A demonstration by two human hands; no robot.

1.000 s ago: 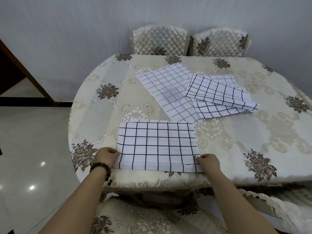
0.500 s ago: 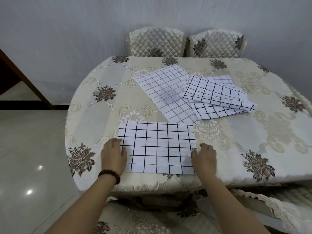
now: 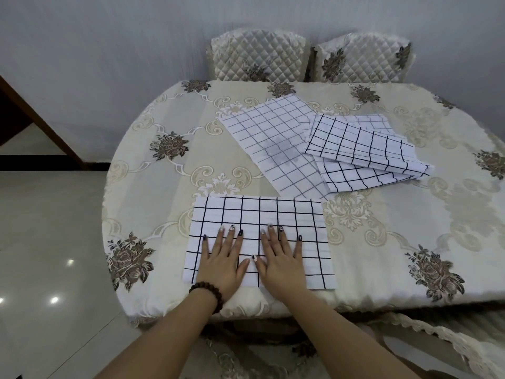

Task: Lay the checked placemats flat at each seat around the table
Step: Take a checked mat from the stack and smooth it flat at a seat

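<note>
A white placemat with a bold black check lies flat at the table's near edge. My left hand and my right hand rest palm down on its middle, side by side, fingers spread. Farther back a pale-checked placemat lies spread at an angle. To its right a bold-checked placemat sits folded on top of another one, partly covering it.
The oval table wears a cream floral cloth. Two quilted chairs stand against the far wall. A padded seat is right below me and another chair edge is at the lower right. Tiled floor lies to the left.
My hands have left the near placemat's side edges and come together onto its middle, pressing flat. The mat itself has stayed in place.
</note>
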